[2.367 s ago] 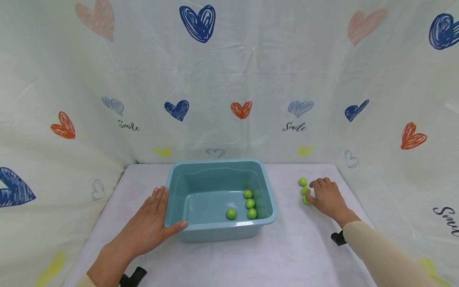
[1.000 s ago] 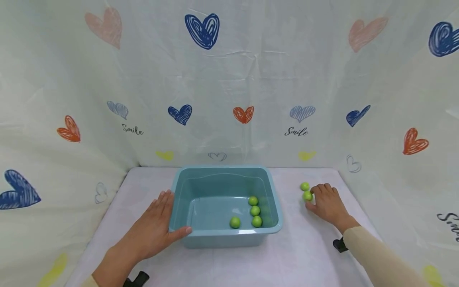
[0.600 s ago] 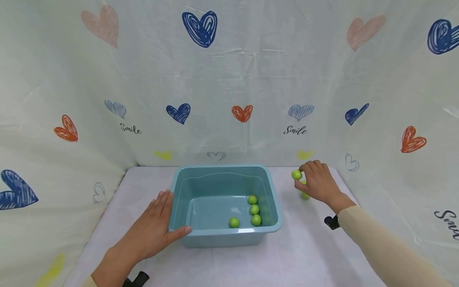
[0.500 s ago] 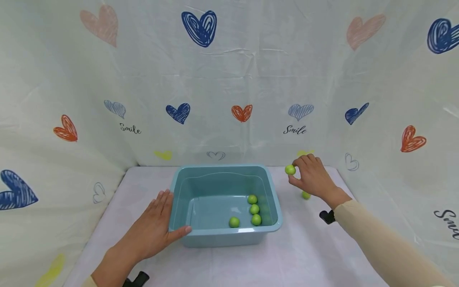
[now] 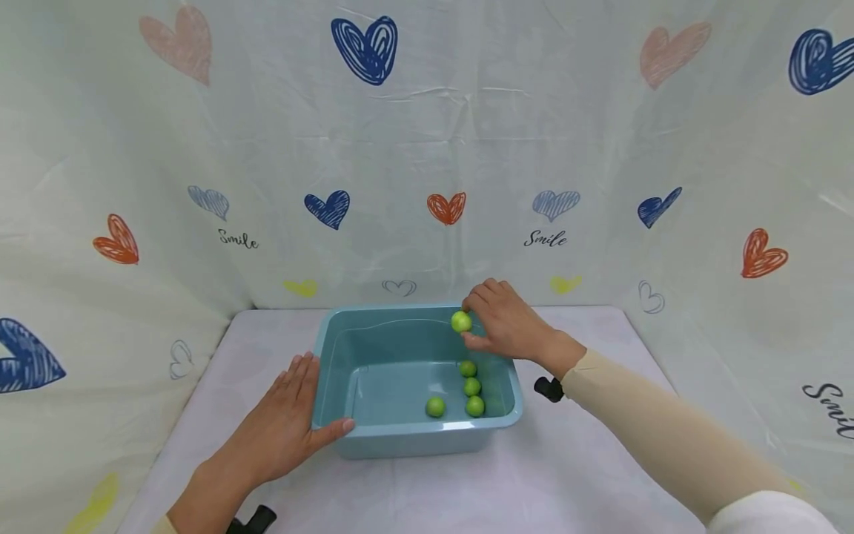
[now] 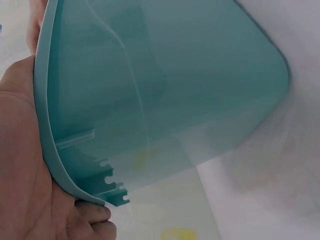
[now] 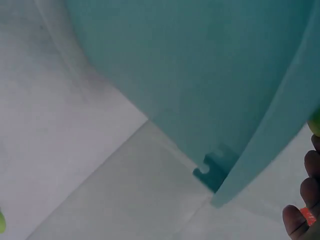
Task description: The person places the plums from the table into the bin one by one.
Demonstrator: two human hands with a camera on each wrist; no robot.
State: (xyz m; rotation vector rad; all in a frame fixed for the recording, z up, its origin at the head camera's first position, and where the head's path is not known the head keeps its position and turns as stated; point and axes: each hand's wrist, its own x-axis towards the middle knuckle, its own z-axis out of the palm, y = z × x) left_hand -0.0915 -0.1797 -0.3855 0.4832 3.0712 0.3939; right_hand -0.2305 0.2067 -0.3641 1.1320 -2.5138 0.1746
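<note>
A light blue plastic basin [image 5: 407, 443] stands on the table. My left hand [image 5: 280, 415] rests flat along its left rim, thumb over the front corner; the left wrist view shows the palm [image 6: 22, 165] against the rim. Above the basin's back right corner, my right hand [image 5: 507, 322] pinches a small round green ball [image 5: 461, 321] between thumb and fingers. Several like it lie inside: a row on the right, including a middle ball [image 5: 471, 386], and a separate ball [image 5: 435, 406] near the front. In the right wrist view, fingers [image 7: 311, 192] show at the right edge.
White cloth covers the table [image 5: 427, 497], and a heart-printed sheet [image 5: 494, 148] hangs behind and at both sides. A sliver of green [image 7: 2, 223] shows at the right wrist view's left edge. The right forearm covers the spot where loose balls lay on the table.
My right hand has picked a green ball up from the group on the right of the table and carried it left over the basin. The left hand has stayed on the rim.
</note>
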